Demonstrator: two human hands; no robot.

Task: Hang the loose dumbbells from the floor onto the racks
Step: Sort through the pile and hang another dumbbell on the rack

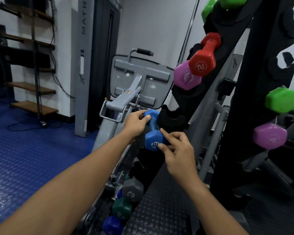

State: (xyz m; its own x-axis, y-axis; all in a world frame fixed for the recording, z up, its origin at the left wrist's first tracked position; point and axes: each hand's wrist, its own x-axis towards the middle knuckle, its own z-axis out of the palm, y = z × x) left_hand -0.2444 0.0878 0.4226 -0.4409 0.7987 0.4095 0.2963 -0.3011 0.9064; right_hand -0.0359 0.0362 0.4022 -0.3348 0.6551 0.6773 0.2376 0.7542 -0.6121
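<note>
Left hand: I see my left hand (135,123) reaching forward with the forearm extended, fingers and thumb clamped on the far head of the blue dumbbell (153,130).
Right hand: my right hand (177,153) comes in from lower right, wrist bent; index finger extended along the near head, thumb tip pressed on its end face, other fingers loosely curled.
Blue dumbbell: held in the air between both hands, tilted, just beside an empty black cradle (171,118) on the rack (215,106).
Rack contents: red dumbbell (204,56) and purple dumbbell (187,76) hang above; grey dumbbell (132,191) sits lower down.
</note>
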